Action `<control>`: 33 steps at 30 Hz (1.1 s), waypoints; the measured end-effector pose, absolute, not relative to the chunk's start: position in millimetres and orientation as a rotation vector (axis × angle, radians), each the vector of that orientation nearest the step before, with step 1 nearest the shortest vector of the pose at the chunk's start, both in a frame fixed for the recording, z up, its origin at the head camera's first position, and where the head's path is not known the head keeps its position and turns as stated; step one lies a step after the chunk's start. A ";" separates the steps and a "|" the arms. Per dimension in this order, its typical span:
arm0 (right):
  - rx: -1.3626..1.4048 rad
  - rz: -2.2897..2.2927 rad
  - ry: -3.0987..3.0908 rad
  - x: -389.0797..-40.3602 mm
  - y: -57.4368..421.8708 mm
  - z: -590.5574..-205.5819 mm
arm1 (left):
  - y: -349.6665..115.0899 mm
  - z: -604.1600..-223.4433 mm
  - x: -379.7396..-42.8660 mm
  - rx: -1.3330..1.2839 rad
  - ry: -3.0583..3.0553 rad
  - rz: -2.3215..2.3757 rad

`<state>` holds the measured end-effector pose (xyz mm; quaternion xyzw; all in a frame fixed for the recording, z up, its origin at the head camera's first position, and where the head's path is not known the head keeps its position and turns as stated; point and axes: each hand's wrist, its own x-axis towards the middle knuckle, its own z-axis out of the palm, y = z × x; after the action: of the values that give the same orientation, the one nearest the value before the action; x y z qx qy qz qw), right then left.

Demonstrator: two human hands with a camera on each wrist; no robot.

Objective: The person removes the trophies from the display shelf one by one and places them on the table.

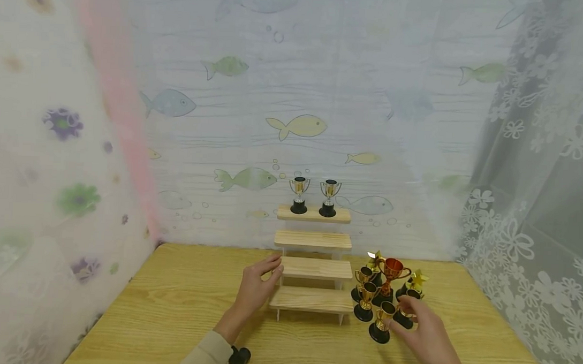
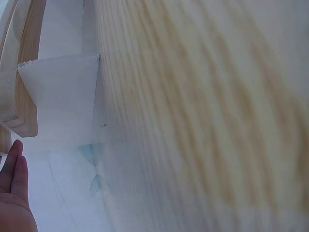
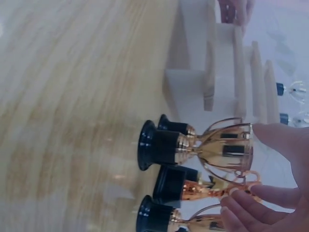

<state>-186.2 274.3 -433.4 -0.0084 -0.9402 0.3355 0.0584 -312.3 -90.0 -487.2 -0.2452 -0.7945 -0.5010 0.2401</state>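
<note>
A four-step wooden display stand (image 1: 312,267) rises on the table, its boards joined by white side supports. Beside its left edge is my left hand (image 1: 260,281), fingers extended right at the second board from the bottom. My right hand (image 1: 428,334) reaches over a group of small trophies, thumb at the rim of the front gold trophy cup (image 3: 227,149) and fingers spread past its far side. This cup stands upright on its black base. Behind it are a larger red trophy cup (image 1: 392,269), more gold trophy cups (image 1: 367,296) and gold star trophies (image 1: 418,280).
Two gold trophy cups, one left (image 1: 299,188) and one right (image 1: 329,191), stand on the top board. A small black object (image 1: 239,357) lies near my left forearm. Fish-patterned curtain (image 1: 303,126) hangs behind the wooden table (image 1: 181,301), with lace curtain (image 1: 535,238) at right.
</note>
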 end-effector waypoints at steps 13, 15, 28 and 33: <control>0.055 0.977 -2.798 -188.1 270.8 -418.1 | -90.7 -489.0 -313.3 -0.678 -2.177 -1.368; 0.081 0.975 -2.780 -189.4 269.5 -412.9 | -90.8 -489.1 -313.9 -0.672 -2.185 -1.367; 0.223 1.003 -2.622 -204.8 244.8 -382.3 | -90.5 -488.0 -313.9 -0.684 -2.167 -1.385; 0.272 1.010 -2.595 -213.1 234.9 -376.8 | -91.3 -489.1 -314.7 -0.686 -2.173 -1.376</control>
<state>-213.1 234.9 -376.8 0.0958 -0.9139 0.3557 0.1707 -314.7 -91.3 -489.1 -0.2503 -0.7929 -0.5021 0.2378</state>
